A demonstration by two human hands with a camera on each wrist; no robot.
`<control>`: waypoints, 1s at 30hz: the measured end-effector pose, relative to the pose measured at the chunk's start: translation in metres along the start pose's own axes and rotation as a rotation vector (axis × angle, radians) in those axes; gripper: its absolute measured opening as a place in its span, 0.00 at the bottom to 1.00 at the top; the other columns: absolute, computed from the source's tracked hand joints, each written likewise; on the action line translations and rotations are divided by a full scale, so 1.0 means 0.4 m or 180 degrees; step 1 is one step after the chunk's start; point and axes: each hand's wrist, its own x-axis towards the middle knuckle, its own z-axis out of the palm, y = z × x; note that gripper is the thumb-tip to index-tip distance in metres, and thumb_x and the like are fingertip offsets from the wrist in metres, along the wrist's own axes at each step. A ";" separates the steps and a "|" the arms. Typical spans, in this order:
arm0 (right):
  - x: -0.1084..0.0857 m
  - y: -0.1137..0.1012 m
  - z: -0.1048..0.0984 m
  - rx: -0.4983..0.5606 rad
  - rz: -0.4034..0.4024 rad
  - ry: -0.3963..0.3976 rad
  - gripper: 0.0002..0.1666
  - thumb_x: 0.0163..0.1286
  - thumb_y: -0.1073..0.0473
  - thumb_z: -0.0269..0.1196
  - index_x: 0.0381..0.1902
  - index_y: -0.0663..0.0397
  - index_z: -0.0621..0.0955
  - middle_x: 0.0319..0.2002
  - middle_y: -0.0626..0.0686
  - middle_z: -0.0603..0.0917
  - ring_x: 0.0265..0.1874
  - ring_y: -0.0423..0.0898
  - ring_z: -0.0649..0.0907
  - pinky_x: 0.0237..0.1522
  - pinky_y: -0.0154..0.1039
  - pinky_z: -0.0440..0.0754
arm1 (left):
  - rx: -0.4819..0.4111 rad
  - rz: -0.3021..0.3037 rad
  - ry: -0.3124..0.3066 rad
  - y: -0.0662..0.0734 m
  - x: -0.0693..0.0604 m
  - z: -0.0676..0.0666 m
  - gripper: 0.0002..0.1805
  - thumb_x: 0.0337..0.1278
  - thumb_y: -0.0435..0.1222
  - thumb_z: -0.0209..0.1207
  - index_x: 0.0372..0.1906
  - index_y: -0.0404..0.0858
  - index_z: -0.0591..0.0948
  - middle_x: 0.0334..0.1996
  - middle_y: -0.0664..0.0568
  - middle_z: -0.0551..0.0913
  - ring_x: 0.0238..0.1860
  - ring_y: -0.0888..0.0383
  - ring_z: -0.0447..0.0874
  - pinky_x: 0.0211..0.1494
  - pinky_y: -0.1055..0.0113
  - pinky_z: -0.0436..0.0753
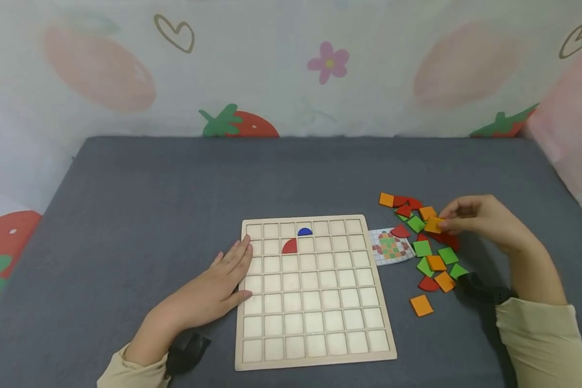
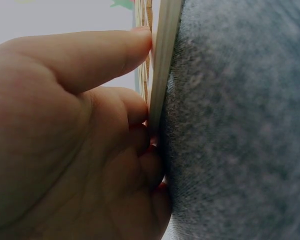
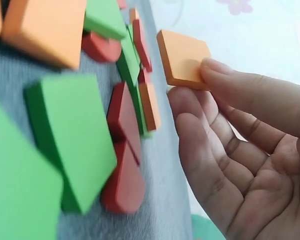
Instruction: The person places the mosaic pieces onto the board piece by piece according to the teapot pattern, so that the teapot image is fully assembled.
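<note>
My left hand (image 1: 208, 291) rests with fairly straight fingers on the left edge of the wooden grid board (image 1: 316, 362); the left wrist view has the thumb and fingertips against the board's side (image 2: 165, 55). In the board's upper part lie a blue half-round piece (image 1: 305, 231) and, lower left of it, a red quarter-round piece (image 1: 290, 246). My right hand (image 1: 490, 223) pinches an orange square (image 1: 434, 225) between thumb and fingers above the loose pieces. In the right wrist view the orange square (image 3: 185, 57) is clear of the pile.
Loose green (image 1: 422, 248), orange (image 1: 421, 305) and red (image 1: 429, 284) pieces lie scattered right of the board on the grey cloth. A printed pattern card (image 1: 390, 253) sticks out beside the board's right edge. Behind the table hangs a patterned curtain (image 1: 368, 70).
</note>
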 end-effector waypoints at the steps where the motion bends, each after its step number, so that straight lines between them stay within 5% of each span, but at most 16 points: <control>1: 0.001 -0.002 0.002 0.0044 -0.0019 0.0009 0.10 0.64 0.63 0.64 0.39 0.67 0.80 0.29 0.48 0.84 0.29 0.44 0.82 0.32 0.36 0.82 | -0.0006 -0.0006 -0.0005 0.000 0.000 0.000 0.40 0.69 0.41 0.50 0.73 0.29 0.43 0.74 0.41 0.34 0.73 0.45 0.33 0.70 0.43 0.45; 14: 0.010 -0.036 0.048 0.0116 -0.0203 0.0013 0.12 0.64 0.63 0.64 0.40 0.69 0.80 0.30 0.47 0.84 0.28 0.45 0.83 0.31 0.36 0.82 | 0.0032 -0.0020 0.0024 -0.002 -0.008 0.003 0.40 0.69 0.41 0.50 0.73 0.29 0.43 0.74 0.41 0.35 0.73 0.45 0.34 0.70 0.44 0.45; 30: 0.031 -0.134 0.128 0.0210 0.0037 -0.0182 0.15 0.65 0.60 0.63 0.41 0.69 0.79 0.31 0.54 0.83 0.31 0.49 0.83 0.34 0.41 0.83 | 0.0004 0.0003 -0.0011 -0.001 -0.001 0.001 0.40 0.69 0.40 0.50 0.73 0.28 0.43 0.74 0.40 0.34 0.73 0.45 0.33 0.71 0.44 0.44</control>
